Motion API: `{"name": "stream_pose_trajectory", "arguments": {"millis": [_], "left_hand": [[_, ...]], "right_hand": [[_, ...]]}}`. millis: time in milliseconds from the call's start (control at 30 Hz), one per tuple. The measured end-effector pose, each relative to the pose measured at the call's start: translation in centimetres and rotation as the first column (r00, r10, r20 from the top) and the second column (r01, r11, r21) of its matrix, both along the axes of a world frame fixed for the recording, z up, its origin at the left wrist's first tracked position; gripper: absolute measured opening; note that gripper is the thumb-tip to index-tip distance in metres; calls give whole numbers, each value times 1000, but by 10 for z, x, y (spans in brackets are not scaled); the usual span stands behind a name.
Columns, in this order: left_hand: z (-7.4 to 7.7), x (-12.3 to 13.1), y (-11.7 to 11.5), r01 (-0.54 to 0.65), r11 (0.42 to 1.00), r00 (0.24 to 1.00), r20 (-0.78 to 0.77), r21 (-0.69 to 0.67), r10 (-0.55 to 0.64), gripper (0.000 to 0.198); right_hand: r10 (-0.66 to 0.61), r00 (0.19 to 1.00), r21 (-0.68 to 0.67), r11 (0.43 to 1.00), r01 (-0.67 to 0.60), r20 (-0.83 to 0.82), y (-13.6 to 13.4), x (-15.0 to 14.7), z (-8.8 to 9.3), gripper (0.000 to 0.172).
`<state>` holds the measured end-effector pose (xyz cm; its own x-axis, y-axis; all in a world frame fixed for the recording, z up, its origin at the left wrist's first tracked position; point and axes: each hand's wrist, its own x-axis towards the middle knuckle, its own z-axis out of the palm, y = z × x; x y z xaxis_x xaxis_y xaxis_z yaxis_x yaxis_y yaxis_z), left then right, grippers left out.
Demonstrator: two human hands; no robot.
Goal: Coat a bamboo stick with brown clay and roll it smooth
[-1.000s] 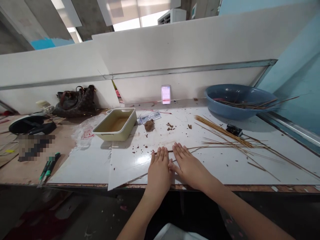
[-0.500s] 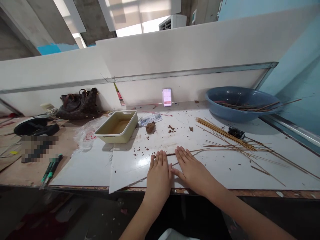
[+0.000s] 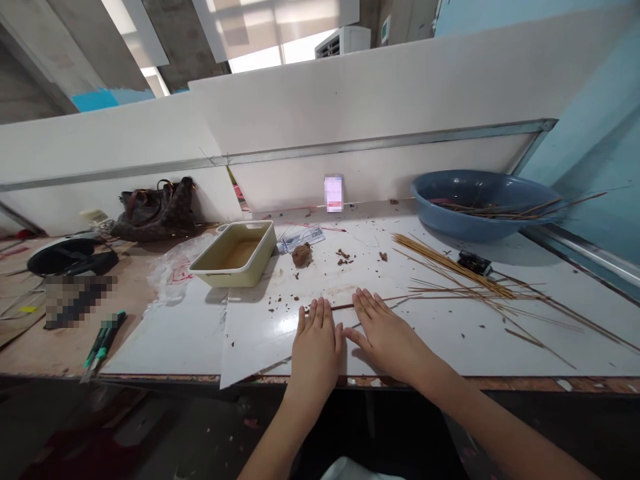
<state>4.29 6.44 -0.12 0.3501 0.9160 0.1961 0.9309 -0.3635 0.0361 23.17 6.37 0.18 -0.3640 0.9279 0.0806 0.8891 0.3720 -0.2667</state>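
My left hand (image 3: 316, 350) lies flat, palm down, its fingers stretched over the left end of a thin stick with a dark brown coating (image 3: 343, 307). Flat beside it, my right hand (image 3: 387, 337) has its fingertips on the same stick, thumb pointing toward the left hand. Between the hands the coated part shows; to the right the bare, thinner stick (image 3: 397, 299) runs out. What lies beneath the palms is hidden. Beyond the fingers sits a lump of brown paste (image 3: 301, 255), with small brown crumbs (image 3: 344, 255) scattered around it.
A pale yellow tub (image 3: 235, 277) holds brownish liquid or residue at centre left. Bundled thin sticks (image 3: 445, 263) lie right, before a blue basin (image 3: 463, 227) with more sticks. A phone (image 3: 333, 193) leans on the partition. Cutters (image 3: 104, 340) and a handbag (image 3: 155, 213) are left.
My right hand has shifted slightly right and up along the stick, so the gap between the hands is a little wider. The left hand stays flat in nearly the same place.
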Motion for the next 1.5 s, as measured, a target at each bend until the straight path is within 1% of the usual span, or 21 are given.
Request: {"name": "stream_pose_trajectory", "arguments": {"millis": [133,200,267,400,467,533,667,733,800,900,967,1033,1133,1200,1267,1333,1400,1433,1500], "left_hand": [[-10,-7,-25,16,998,1000,-13,65,-16,55],[-11,-7,-27,15,997,1000,-16,70,-14,54],[-6,-4,-18,7,999,1000,-14,46,-6,54],[7,2,10,-26,999,1000,16,-24,27,55],[9,1,13,-16,999,1000,22,-41,17,55],[5,-4,4,1,1000,1000,14,-29,-1,54],[-11,-15,-23,29,998,1000,-4,55,-29,56],[-14,-16,-23,32,997,999,-3,68,-31,56],[-11,-13,-10,14,999,1000,4,51,-14,57],[0,-5,18,-19,1000,1000,17,-4,19,56],[6,-3,29,-33,999,999,14,-42,34,56],[9,-7,28,-31,998,999,18,-56,32,56],[10,-25,11,-45,999,995,90,-15,46,60],[12,-41,1,-112,993,975,196,28,105,61],[14,-54,-2,-200,979,938,295,36,181,59],[17,-61,0,-272,962,903,347,11,252,57],[20,-59,2,-291,957,893,355,-11,275,56],[22,-54,3,-268,963,901,351,-15,256,55],[24,-38,1,-156,988,931,332,-21,154,55]], "right_hand": [[-11,1000,26,1000,11,12,-28,2,-10,91],[-19,1000,32,999,18,14,-30,3,-11,91],[-8,1000,19,1000,8,16,-21,3,-9,91],[-6,999,-7,1000,6,38,8,1,-2,92],[-16,999,3,1000,16,44,10,1,-2,93],[-10,999,22,1000,9,42,-1,2,-6,94],[18,999,64,998,-20,30,-31,7,-19,94],[19,1000,83,996,-21,18,-33,8,-22,91],[14,1000,74,997,-15,16,-22,7,-19,92],[-9,999,9,1000,8,48,3,2,-8,96],[-34,997,-21,999,35,64,13,-1,-2,98],[-43,997,-23,999,44,58,10,-1,0,99],[-16,999,-3,1000,16,31,-11,2,-6,98],[0,1000,7,1000,0,21,-26,6,-10,96],[4,1000,4,1000,-4,23,-31,9,-12,95],[2,1000,-7,1000,-2,27,-27,11,-11,95],[-1,1000,-7,1000,2,29,-15,11,-10,95],[-1,1000,0,1000,1,29,-8,11,-10,95],[8,999,27,1000,-9,33,2,11,-12,94]]}}
